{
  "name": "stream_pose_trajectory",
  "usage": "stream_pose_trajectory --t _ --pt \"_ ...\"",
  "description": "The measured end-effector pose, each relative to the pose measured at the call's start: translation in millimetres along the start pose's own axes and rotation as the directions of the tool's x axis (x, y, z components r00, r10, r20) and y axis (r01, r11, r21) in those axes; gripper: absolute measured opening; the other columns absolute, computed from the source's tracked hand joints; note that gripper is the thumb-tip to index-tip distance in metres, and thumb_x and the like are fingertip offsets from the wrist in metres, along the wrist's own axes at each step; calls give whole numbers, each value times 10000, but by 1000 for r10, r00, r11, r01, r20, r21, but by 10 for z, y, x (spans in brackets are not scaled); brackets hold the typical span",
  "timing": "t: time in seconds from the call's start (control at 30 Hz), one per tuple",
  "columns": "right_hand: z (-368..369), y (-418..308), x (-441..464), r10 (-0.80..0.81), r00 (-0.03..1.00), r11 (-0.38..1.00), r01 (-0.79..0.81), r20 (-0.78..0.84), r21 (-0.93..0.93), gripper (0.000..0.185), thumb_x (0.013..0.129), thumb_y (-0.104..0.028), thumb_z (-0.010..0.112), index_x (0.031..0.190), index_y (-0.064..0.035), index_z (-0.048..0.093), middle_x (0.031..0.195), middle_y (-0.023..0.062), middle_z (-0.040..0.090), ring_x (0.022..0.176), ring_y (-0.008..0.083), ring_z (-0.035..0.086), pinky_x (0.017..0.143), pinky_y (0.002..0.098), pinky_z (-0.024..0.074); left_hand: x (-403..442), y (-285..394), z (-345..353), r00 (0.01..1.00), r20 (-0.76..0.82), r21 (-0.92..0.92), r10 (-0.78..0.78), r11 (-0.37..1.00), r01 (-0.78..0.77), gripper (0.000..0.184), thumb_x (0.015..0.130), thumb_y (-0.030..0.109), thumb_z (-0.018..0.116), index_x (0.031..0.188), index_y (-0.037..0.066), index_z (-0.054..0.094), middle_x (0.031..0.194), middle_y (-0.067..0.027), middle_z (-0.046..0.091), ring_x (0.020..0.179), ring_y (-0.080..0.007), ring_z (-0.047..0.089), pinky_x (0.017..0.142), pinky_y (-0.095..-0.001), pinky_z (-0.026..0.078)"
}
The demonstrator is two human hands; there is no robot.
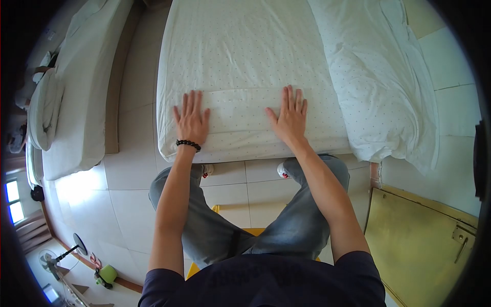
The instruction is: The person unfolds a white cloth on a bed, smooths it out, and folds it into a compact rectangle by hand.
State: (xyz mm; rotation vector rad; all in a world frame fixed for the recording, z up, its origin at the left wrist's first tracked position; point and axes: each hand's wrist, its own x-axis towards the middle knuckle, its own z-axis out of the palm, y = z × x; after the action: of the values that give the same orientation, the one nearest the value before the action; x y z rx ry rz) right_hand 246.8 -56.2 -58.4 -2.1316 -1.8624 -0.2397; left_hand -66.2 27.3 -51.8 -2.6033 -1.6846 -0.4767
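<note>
From the middle of the view, a yellow stool [258, 232] was seen at 6 o'clock, between 2 legs in jeans. Were weight to be leaned too far forward over the bed, the stool could be tipped or slid on the smooth tiles [225, 194].

Beyond the knees, a dark beaded bracelet [189, 145] was worn on the left wrist. By its beads, the thin fabric could be snagged if the wrist were dragged.

The left hand [191, 122] was laid at 10 o'clock and the right hand [292, 118] at 2 o'clock, both palm down with fingers spread; nothing was gripped by either. Between and under them, at 12 o'clock, a folded strip of cloth [235, 110] was pressed flat on the dotted sheet [245, 56]; whether it was joined to the sheet could not be told. If 1 palm were pushed harder than the other, the strip could be skewed, and by sideways rubbing fresh creases could be raised.

Farther off at 2 o'clock, a rumpled quilt [376, 97] was heaped beside the smoothed part. If the sheet were tugged, the quilt could be pulled along and its near corner dropped over the edge. Another bed [84, 97] was placed at 10 o'clock.
</note>
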Motion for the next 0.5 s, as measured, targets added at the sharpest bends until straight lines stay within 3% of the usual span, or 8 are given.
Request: stream_pose_trajectory --t 0.13,0.27,0.3,0.33,0.4,0.43,0.5 --pt "38 230 -13 95 995 995 -94 -5 31 866 1073 -564 508 1642 63 329 1735 223 327 1596 438 291 1287 602 207 -19 -222 83 985 -79 4 -152 988 153 645 1100 338 518 1694 143 359 1728 -124 395 1623 -317 302 1330 -502 178" --pt "-41 269 1 155 983 983 -145 94 -114 858 1092 -536 502 1666 60 273 1752 234 276 1611 440 258 1307 558 196 51 -262 78 970 -129 -113 -207 975 193 670 1065 310 593 1654 74 379 1570 -203 563 1492 -354 496 1246 -492 353" --pt "-49 231 56 150 985 984 -140 90 -113 858 1092 -536 502 1666 60 273 1752 234 276 1611 440 258 1307 558 196 95 -268 -1 968 -134 -114 -211 974 196 670 1065 310 593 1654 74 379 1570 -203 563 1492 -354 496 1246 -492 353" --pt "-74 142 113 113 993 987 -117 45 105 852 1099 -528 496 1672 55 256 1759 229 258 1619 433 242 1313 544 188 151 -260 -189 950 -50 -202 -308 935 292 684 1045 310 625 1635 62 384 1510 -209 596 1430 -360 540 1199 -487 395" --pt "-168 -123 169 86 995 857 -50 -46 513 842 1113 -514 486 1685 46 223 1773 219 221 1634 417 209 1324 515 173 235 -223 -593 876 157 -341 -456 808 481 714 1005 311 690 1596 38 395 1388 -219 663 1308 -371 628 1104 -478 481" --pt "-213 -263 195 91 991 730 -2 -94 683 838 1120 -506 480 1691 42 207 1780 214 203 1642 410 192 1330 501 166 238 -226 -654 820 267 -388 -506 723 572 731 985 311 722 1577 27 400 1327 -225 696 1246 -377 671 1057 -473 523" --pt "-336 -633 229 80 997 409 -43 11 911 833 1134 -479 472 1716 9 129 1802 194 124 1666 366 119 1341 461 130 214 -287 -603 813 277 -364 -512 727 582 743 971 327 745 1557 22 404 1289 -215 702 1170 -358 684 1011 -456 543"
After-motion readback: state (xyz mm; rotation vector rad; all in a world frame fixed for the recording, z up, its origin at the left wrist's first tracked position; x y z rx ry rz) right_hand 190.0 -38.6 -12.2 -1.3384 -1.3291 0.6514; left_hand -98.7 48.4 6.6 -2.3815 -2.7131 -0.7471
